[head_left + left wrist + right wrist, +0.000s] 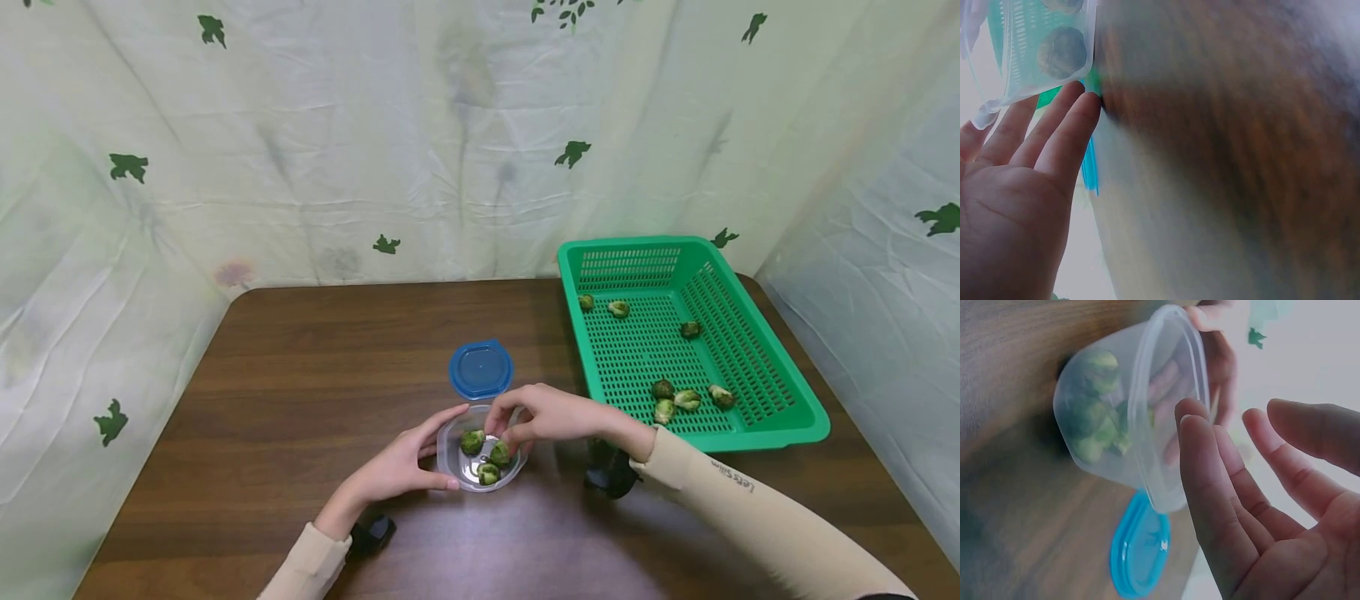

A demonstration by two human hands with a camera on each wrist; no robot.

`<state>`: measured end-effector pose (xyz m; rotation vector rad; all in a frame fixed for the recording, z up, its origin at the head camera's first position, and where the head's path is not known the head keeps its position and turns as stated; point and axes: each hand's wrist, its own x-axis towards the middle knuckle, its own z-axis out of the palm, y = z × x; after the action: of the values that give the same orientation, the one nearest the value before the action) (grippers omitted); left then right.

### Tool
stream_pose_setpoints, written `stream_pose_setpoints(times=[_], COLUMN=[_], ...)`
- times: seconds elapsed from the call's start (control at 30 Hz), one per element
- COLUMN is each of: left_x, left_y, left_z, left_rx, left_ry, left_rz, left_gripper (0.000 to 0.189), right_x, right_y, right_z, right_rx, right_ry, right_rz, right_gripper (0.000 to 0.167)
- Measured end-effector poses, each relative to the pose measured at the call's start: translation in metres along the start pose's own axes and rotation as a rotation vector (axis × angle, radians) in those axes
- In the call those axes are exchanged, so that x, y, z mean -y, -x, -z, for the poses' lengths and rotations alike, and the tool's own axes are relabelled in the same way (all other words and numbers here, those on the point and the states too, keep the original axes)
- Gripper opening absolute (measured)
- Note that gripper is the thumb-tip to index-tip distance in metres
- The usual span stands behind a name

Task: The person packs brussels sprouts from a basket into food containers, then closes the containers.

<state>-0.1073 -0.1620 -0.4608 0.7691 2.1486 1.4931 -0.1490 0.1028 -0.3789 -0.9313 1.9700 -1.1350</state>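
A clear plastic container [444,467] stands on the table with several Brussels sprouts [488,474] inside. My left hand [408,462] holds it from the left, thumb at the near rim and fingers along the far side. In the left wrist view, the fingers [1060,128] reach up against its wall. Over the container's right side hovers my right hand [543,417], its fingers pointing down into the mouth. Nothing shows between those fingers [1200,469] in the right wrist view. Just beyond the container lies its blue lid [482,369].
A green slotted basket [806,425] sits at the right of the wooden table [300,358], holding several more sprouts [686,400]. A patterned curtain [315,150] hangs behind the table's far edge and along both sides.
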Motion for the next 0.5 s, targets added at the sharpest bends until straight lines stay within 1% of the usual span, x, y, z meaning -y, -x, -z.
stream_pose_setpoints(times=[0.2,0.4,0.5], left_x=[0.002,0.004,0.004], left_y=[0.000,-0.001,0.000], left_z=[0.000,0.000,0.000], left_rx=[-0.001,-0.001,-0.003], left_ry=[0.014,0.007,0.003], left_rz=[-0.010,-0.047,-0.043], left_gripper=[0.090,0.089,0.089], right_x=[0.002,0.003,0.001], right_y=[0.010,0.022,0.029], right_z=[0.012,0.026,0.033], right_rx=[-0.029,-0.062,-0.083], right_ry=[-0.038,-0.091,-0.099], right_rz=[0.000,0.009,0.011], right_gripper=[0.016,0.018,0.018])
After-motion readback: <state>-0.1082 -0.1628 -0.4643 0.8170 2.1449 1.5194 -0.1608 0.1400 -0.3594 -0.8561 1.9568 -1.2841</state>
